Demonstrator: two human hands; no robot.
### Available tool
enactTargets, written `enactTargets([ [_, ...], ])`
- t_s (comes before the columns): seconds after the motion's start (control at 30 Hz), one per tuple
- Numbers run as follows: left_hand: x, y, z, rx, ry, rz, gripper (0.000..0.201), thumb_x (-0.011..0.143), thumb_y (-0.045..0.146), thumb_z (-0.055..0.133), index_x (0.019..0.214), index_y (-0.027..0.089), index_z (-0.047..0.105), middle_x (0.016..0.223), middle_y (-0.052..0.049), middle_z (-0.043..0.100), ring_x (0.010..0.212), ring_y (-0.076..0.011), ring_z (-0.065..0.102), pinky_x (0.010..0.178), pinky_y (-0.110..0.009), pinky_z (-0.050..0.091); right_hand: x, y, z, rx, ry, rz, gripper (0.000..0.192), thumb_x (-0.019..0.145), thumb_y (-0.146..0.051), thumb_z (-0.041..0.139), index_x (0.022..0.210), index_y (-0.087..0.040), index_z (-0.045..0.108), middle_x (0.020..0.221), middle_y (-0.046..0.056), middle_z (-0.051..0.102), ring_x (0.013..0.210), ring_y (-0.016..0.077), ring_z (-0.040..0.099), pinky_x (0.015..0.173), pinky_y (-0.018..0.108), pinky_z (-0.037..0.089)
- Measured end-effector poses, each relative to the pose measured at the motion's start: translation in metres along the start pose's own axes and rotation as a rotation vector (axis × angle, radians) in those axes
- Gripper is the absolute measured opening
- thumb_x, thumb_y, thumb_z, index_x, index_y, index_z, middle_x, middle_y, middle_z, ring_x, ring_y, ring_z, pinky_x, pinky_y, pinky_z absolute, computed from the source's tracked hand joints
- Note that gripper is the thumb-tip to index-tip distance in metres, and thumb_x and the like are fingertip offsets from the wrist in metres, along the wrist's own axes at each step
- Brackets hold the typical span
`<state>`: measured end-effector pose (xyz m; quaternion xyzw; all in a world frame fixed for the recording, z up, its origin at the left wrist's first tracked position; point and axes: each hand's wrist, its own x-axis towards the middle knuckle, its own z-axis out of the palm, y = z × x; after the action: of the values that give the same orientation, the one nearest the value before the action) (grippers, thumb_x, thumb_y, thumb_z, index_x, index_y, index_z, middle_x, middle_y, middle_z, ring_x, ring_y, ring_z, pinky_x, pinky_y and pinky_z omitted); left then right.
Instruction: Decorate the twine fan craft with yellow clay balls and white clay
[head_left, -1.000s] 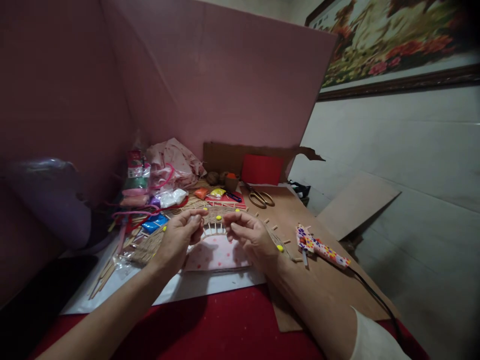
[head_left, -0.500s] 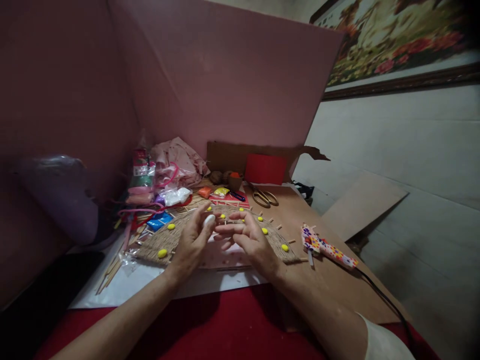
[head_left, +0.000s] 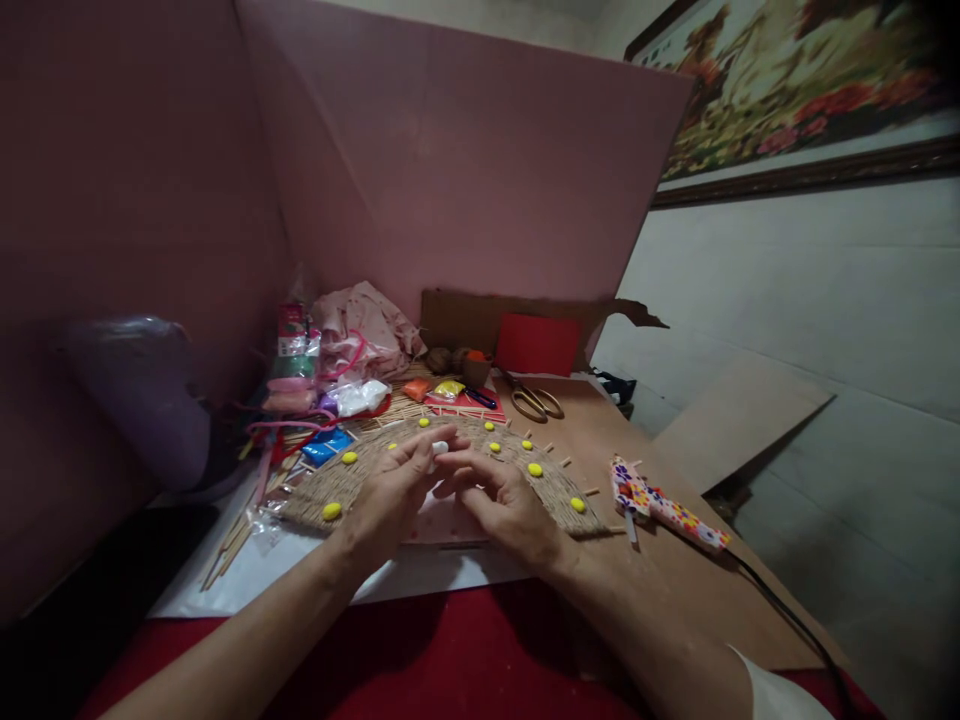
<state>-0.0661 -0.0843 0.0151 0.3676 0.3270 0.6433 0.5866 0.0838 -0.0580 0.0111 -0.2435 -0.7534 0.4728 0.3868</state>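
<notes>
My left hand [head_left: 394, 490] and my right hand [head_left: 499, 497] meet over a fan-shaped woven straw piece [head_left: 330, 482] dotted with several yellow beads [head_left: 331, 511]. Between the fingertips of both hands sits a small white lump [head_left: 440, 447], pinched by my left thumb and fingers while my right fingers touch it. Under the hands lies a pink spotted sheet [head_left: 450, 520], mostly hidden. Short wooden sticks poke out along the arc's outer edge.
A flower-patterned glue gun [head_left: 660, 500] with a black cord lies right of the arc on brown cardboard [head_left: 600, 430]. Scissors [head_left: 534, 400], a red card [head_left: 536, 345], clay packets [head_left: 352, 397] and bagged supplies crowd the back. Pink boards wall the left and rear.
Both hands have dropped from above the arc toward its middle, uncovering the yellow beads. A white lump now shows at my left fingertips. The view has shifted slightly.
</notes>
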Motion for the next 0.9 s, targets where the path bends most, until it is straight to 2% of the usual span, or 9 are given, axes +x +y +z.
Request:
enactTargets([
  [0.17,0.000,0.001,0.001,-0.178,0.058,0.009,0.016,0.082,0.018,0.056,0.092,0.014,0.068,0.095,-0.009,0.070,0.097,-0.0187,0.063,0.094,-0.032,0.044,-0.002,0.004,-0.002,-0.137,0.128,-0.125,0.036,0.080,-0.012,0.047,0.107,-0.024,0.067,0.083,0.002,0.070,0.064,0.0136,0.060,0.061,0.029,0.049],
  [0.33,-0.003,-0.001,0.001,-0.155,-0.026,-0.070,0.023,0.078,0.017,0.063,0.101,0.015,0.065,0.103,-0.010,0.068,0.100,-0.0193,0.062,0.091,-0.031,0.046,-0.006,0.003,0.000,-0.404,0.084,-0.224,0.047,0.080,-0.009,0.049,0.123,-0.024,0.057,0.090,0.004,0.071,0.071,0.0159,0.063,0.066,0.030,0.048],
  [0.43,0.000,0.000,0.000,-0.083,0.088,-0.001,0.028,0.070,0.017,0.071,0.097,0.013,0.065,0.091,-0.009,0.069,0.081,-0.0157,0.065,0.076,-0.026,0.051,-0.007,0.002,0.002,-0.454,0.167,-0.332,0.030,0.085,-0.017,0.052,0.113,-0.021,0.060,0.089,0.005,0.070,0.065,0.0141,0.061,0.062,0.028,0.047],
  [0.53,0.003,0.001,-0.002,0.008,0.146,0.046,0.031,0.065,0.021,0.076,0.092,0.012,0.065,0.076,-0.005,0.067,0.060,-0.0107,0.061,0.059,-0.022,0.050,-0.007,0.004,0.003,-0.476,0.245,-0.373,0.007,0.084,-0.024,0.057,0.087,-0.018,0.061,0.072,0.003,0.066,0.056,0.0125,0.057,0.056,0.025,0.043],
  [0.6,0.003,-0.001,-0.003,0.054,0.143,0.037,0.028,0.065,0.026,0.076,0.086,0.012,0.064,0.064,0.000,0.061,0.049,-0.0065,0.053,0.047,-0.017,0.043,-0.007,0.007,0.003,-0.485,0.251,-0.365,0.009,0.084,-0.025,0.059,0.077,-0.018,0.057,0.065,0.001,0.063,0.055,0.0119,0.055,0.054,0.024,0.042],
  [0.7,0.000,-0.006,-0.003,0.091,0.125,0.009,0.024,0.069,0.033,0.073,0.075,0.014,0.061,0.051,0.007,0.046,0.036,-0.0009,0.034,0.035,-0.013,0.026,-0.006,0.011,0.003,-0.442,0.255,-0.342,0.011,0.084,-0.024,0.059,0.075,-0.019,0.057,0.064,0.000,0.062,0.056,0.0116,0.056,0.054,0.023,0.042],
  [0.77,-0.002,-0.008,0.000,0.085,0.106,-0.007,0.025,0.071,0.037,0.070,0.075,0.014,0.062,0.051,0.007,0.044,0.036,-0.0008,0.032,0.035,-0.013,0.023,-0.006,0.013,0.003,-0.388,0.261,-0.314,0.010,0.084,-0.023,0.060,0.075,-0.020,0.057,0.064,-0.001,0.061,0.058,0.0117,0.057,0.055,0.022,0.042],
  [0.9,-0.005,-0.008,0.003,0.015,0.062,-0.022,0.034,0.070,0.039,0.072,0.088,0.011,0.067,0.067,0.000,0.057,0.055,-0.0058,0.051,0.049,-0.016,0.039,-0.007,0.011,0.001,-0.352,0.267,-0.343,0.012,0.088,-0.023,0.054,0.080,-0.020,0.061,0.062,-0.001,0.060,0.057,0.0112,0.057,0.056,0.022,0.042],
])
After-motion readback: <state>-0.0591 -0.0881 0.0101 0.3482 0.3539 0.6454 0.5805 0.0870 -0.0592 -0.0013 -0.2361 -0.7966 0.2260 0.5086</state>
